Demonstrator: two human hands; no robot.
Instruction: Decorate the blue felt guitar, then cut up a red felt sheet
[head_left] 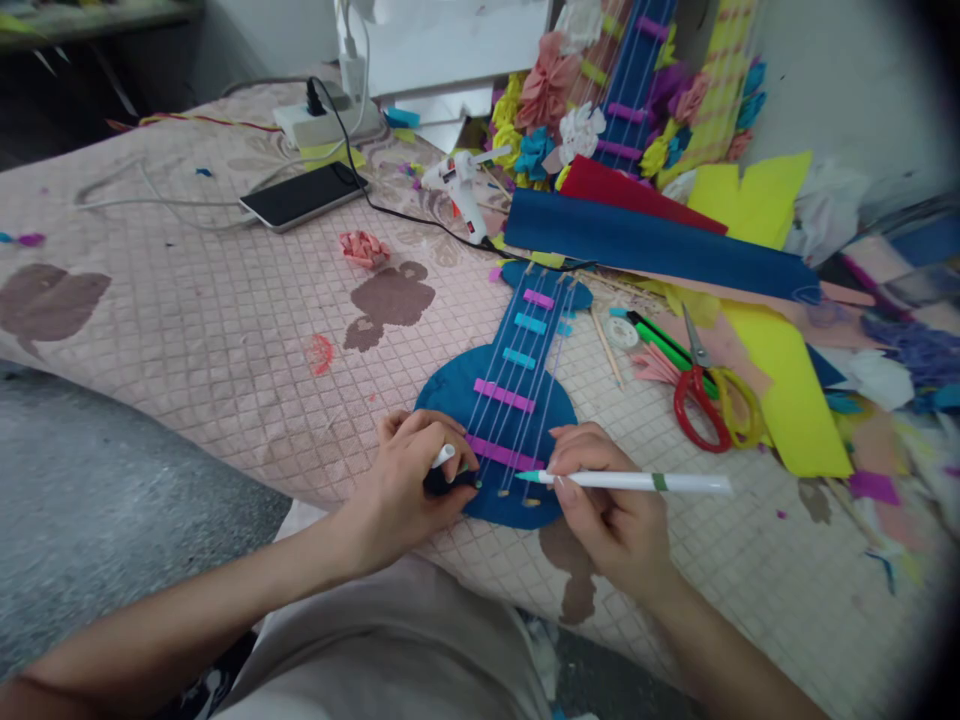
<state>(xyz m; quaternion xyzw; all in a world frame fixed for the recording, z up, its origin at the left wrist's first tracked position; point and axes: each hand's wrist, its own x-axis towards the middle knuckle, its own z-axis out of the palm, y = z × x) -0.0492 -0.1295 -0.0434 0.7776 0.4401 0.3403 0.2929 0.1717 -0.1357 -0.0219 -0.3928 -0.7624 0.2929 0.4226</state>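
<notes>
Quilted pink cloth [187, 330], stitched in small squares and printed with brown bear shapes, covers the surface in front of me. At far left, up top, a dark smartphone [304, 195] lies flat just beside a white power strip [322, 120].

Moving right, my left hand [409, 480] rests on the lower left edge of a blue felt guitar [450, 395]. The fingers are curled tight around a small dark piece [446, 482] with a white tip; I cannot tell what it is. The guitar lies flat, with its round body towards me and its narrow neck pointing away. Thin pale strings run its length over pink and cyan strips. A white glue gun [461, 190] sits beyond the neck.

My right hand [607, 510] touches the body's lower right edge and is closed in a writing grip on a white pen [637, 482]. The pen's green tip points left at the strings, near the lowest pink strip.

Further right lie scissors [709, 395] with red and yellow handles, resting partly on a yellow foam sheet [787, 400]. A long dark blue sheet [652, 245] lies behind them.
</notes>
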